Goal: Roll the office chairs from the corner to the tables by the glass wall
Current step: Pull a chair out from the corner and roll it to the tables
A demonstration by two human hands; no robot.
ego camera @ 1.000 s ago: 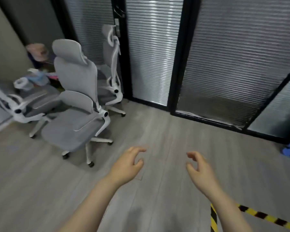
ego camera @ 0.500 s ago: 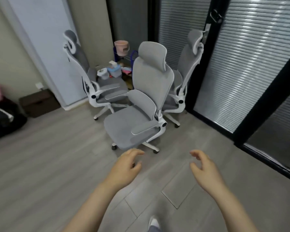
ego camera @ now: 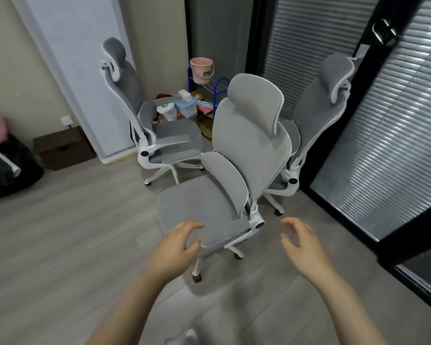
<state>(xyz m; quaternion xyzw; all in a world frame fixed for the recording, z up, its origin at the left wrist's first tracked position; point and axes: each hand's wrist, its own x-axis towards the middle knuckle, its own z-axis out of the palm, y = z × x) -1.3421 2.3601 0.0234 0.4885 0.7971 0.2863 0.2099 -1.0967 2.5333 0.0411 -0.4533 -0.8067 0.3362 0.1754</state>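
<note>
- Near chair (ego camera: 237,175): grey mesh with white frame, on casters on the wood floor (ego camera: 60,245), in the middle of the view; headrest up, seat turned left, one armrest reaching toward the viewer.
- Left chair (ego camera: 144,120): same make, beside the white door (ego camera: 85,58), seat facing right; stands apart from the near chair.
- Right chair (ego camera: 319,115): same make, behind the near chair and close against the black-framed glass wall (ego camera: 383,135) with its blinds.
- Left hand (ego camera: 174,247): held out in front of the near chair's armrest, fingers loosely curved, gripping nothing; whether it touches the armrest cannot be told.
- Right hand (ego camera: 304,245): held out right of the near chair, clear of it, fingers loosely curved, empty.
- Corner clutter: pink bucket (ego camera: 201,69) on a blue rack (ego camera: 219,88), with boxes and containers behind the chairs.
- Brown box (ego camera: 60,149) on the floor by the left wall; dark bag (ego camera: 8,170) at the far left.
</note>
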